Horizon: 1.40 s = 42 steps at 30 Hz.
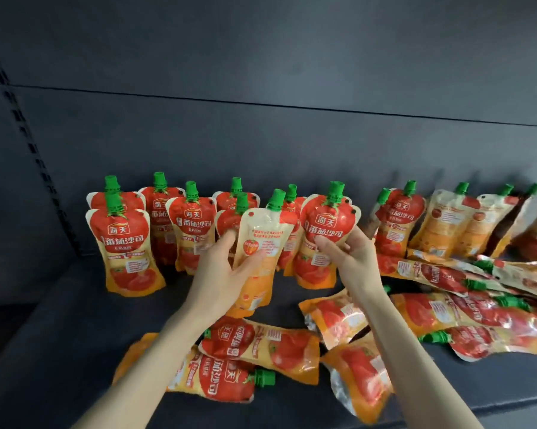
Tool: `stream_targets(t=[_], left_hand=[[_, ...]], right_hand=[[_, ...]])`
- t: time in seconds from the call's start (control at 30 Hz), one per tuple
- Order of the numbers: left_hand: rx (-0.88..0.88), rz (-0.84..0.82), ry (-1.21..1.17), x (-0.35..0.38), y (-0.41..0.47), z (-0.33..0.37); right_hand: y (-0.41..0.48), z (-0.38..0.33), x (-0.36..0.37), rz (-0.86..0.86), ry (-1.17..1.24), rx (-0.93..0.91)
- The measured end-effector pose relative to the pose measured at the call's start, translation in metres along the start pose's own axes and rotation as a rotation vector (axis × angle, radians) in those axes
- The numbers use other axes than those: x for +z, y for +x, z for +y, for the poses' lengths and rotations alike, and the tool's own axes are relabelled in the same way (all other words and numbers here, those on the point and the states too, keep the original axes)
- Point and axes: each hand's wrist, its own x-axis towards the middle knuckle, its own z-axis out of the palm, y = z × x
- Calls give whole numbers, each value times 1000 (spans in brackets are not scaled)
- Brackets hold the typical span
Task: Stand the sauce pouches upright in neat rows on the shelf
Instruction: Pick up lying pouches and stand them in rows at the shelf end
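Left fingertips [230, 236] curl round one side seam and the thumb lies across the printed back, so the left hand [223, 274], coming up from 7 o'clock, pinches this pouch at mid-body. This back-facing pouch [262, 230] is dead centre, spout up, tipped slightly toward 1 o'clock. Can't tell if its base touches the shelf [59, 335].

The right hand [353, 255] comes in from 5 o'clock. Its thumb presses the label and its fingers wrap the right seam of the front-facing pouch [326, 218], which is upright, just beside the first at 2 o'clock.

Outward:
- upright pouches [124, 243] in two ranks, 10 to 11 o'clock
- leaning pouches [440, 224] slumped at 2 o'clock
- flat pouches [261, 345] strewn from 3 round to 6 o'clock

Handling, as judged: soft glossy film, probably slick. The sauce settles low, so the body sags if held high. The best hold looks like both seams at the waist, or the stiff green cap [276, 198] for lifting. The bottom gusset likely needs spreading flat to stand. The back-facing one wants turning label-out first.
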Motion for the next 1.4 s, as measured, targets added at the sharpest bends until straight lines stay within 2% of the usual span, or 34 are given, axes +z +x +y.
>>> stream_targets(t=[0.23,0.4,0.47,0.63,0.73,1.0,1.17,1.23,1.3,1.4], left_hand=[[-77,219,224,61,0,2],[-81,281,335,81,-10,7],[-129,217,291,79,-9,8],[-370,-135,-103,55,1,11],[-420,-327,-266,45,7,14],[-392,-408,-187,37,9,7],[-376,-363,-128,36,14,1],[-351,-243,13,41,13,3],[-318,-52,132,52,5,7],[-252,115,168,65,-11,0]], right_hand=[[29,24,-43,-187,-11,38],[27,43,-49,-286,-45,101],[27,45,-50,-298,-47,111],[25,47,-51,-305,-45,122],[23,49,-50,-290,-31,150],[19,51,-46,-247,-5,196],[16,51,-43,-228,18,191],[16,51,-42,-220,16,189],[16,53,-42,-215,9,184],[15,54,-42,-215,5,173]])
